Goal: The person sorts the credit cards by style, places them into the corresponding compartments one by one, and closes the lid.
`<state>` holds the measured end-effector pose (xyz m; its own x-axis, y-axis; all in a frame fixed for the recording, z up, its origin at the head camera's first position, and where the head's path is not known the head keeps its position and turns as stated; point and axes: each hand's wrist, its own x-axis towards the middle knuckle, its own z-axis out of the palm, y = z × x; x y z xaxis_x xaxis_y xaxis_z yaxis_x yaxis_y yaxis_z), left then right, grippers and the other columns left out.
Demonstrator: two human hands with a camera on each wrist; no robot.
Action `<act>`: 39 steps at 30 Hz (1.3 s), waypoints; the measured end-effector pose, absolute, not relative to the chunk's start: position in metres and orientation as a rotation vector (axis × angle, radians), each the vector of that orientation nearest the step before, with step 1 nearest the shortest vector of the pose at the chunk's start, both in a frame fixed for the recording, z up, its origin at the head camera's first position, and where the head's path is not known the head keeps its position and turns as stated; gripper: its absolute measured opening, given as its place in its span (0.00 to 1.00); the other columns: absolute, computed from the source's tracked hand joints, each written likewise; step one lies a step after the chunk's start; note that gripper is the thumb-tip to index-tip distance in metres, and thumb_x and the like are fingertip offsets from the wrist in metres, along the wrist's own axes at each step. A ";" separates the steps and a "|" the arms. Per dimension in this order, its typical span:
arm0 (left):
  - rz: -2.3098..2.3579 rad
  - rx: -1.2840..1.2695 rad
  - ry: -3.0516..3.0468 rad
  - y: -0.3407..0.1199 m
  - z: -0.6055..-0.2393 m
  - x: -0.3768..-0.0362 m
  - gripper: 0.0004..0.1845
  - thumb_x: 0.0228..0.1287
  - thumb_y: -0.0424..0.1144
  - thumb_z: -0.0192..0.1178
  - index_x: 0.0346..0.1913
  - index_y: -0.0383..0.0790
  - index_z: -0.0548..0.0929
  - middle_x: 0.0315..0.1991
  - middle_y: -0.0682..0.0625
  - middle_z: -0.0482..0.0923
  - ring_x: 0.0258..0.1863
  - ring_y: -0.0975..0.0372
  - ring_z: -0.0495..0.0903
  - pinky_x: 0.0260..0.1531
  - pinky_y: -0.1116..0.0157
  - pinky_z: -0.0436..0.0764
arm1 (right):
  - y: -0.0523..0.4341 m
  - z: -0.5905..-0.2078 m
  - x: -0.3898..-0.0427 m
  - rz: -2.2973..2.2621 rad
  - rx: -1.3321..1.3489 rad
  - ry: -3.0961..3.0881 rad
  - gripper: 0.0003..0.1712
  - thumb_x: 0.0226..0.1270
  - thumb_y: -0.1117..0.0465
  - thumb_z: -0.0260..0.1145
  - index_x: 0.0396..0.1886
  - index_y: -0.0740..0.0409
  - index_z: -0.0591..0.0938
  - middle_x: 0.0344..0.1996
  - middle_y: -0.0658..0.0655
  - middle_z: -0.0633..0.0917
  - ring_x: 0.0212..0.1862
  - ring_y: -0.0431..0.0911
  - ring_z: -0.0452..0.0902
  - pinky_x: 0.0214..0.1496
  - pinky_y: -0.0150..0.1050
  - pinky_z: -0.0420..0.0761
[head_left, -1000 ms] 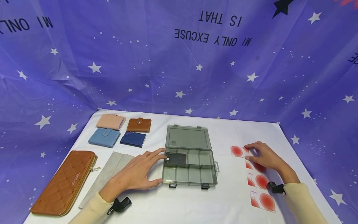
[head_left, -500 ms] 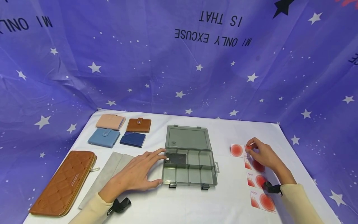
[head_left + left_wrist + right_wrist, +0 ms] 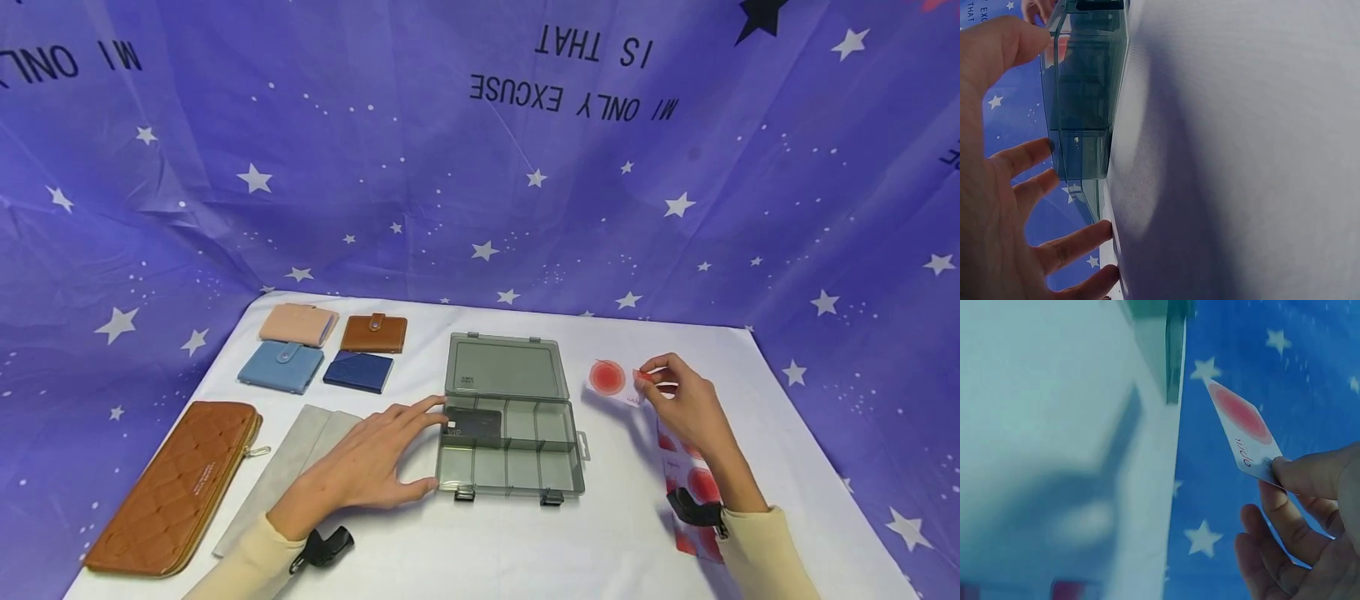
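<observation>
Red-circle card (image 3: 617, 383): white, thin, one large red disc on its face and a line of small print near one short edge; pinched by that edge between thumb and fingertips of right hand (image 3: 686, 408), lifted off the white tablecloth (image 3: 637, 533) and tilted, just right of the open lid of the grey organiser box (image 3: 510, 417); right wrist view shows the same card (image 3: 1244, 431) slanting up from the fingers (image 3: 1300, 475), thumb on top, remaining fingers loosely curled beneath; right forearm in a cream sleeve (image 3: 765, 550) runs back toward the near right edge of the table, partly covering a column of more red-circle cards (image 3: 701, 483) lying flat

Left hand (image 3: 367, 467): palm down on the cloth at the box's left end, fingers straight and spread, gripping nothing; forefinger tip at the box's upper left corner beside a dark card (image 3: 474, 423) that sits in the rear left compartment; thumb tip against the box's front left corner; left wrist view shows the fingers (image 3: 1029, 156) extended along the translucent box wall (image 3: 1085, 112)

Left of the box: grey pouch (image 3: 292, 467), long brown quilted zip wallet (image 3: 176, 487), four small wallets in pink (image 3: 297, 323), brown (image 3: 373, 333), light blue (image 3: 280, 367), navy (image 3: 358, 372)
</observation>
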<state>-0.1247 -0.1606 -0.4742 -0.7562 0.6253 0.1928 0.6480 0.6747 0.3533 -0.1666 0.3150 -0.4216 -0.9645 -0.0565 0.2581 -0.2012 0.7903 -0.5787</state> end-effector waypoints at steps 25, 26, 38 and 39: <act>-0.639 -1.069 -2.823 -0.158 -0.476 -0.124 0.44 0.63 0.66 0.68 0.80 0.56 0.71 0.86 0.56 0.58 0.72 0.54 0.74 0.54 0.45 0.80 | 0.180 -0.439 -0.118 1.189 0.709 -2.648 0.14 0.69 0.69 0.76 0.47 0.51 0.82 0.37 0.42 0.89 0.40 0.38 0.88 0.45 0.43 0.89; -0.636 -1.067 -2.823 -0.158 -0.476 -0.124 0.44 0.63 0.66 0.68 0.80 0.56 0.71 0.86 0.56 0.58 0.72 0.54 0.74 0.55 0.45 0.80 | 0.176 -0.440 -0.115 1.213 0.725 -2.664 0.14 0.70 0.69 0.76 0.48 0.51 0.82 0.37 0.42 0.89 0.40 0.38 0.88 0.45 0.41 0.89; -0.632 -1.064 -2.837 -0.160 -0.476 -0.126 0.44 0.63 0.67 0.68 0.80 0.56 0.71 0.86 0.57 0.58 0.71 0.54 0.74 0.54 0.46 0.80 | 0.152 -0.463 -0.104 1.168 0.780 -2.788 0.13 0.71 0.66 0.75 0.47 0.47 0.83 0.35 0.39 0.88 0.35 0.31 0.83 0.39 0.33 0.84; -0.632 -1.063 -2.836 -0.160 -0.476 -0.126 0.45 0.63 0.67 0.68 0.80 0.56 0.71 0.86 0.57 0.58 0.71 0.54 0.74 0.53 0.46 0.80 | 0.151 -0.464 -0.104 1.150 0.783 -2.791 0.13 0.71 0.66 0.75 0.47 0.46 0.83 0.34 0.39 0.88 0.35 0.31 0.82 0.39 0.33 0.84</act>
<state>-0.1262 -0.1600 -0.4758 -0.7628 0.6198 0.1842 0.6394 0.6804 0.3581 -0.1036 0.1509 -0.4642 -0.8738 -0.4407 0.2054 -0.4575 0.6020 -0.6545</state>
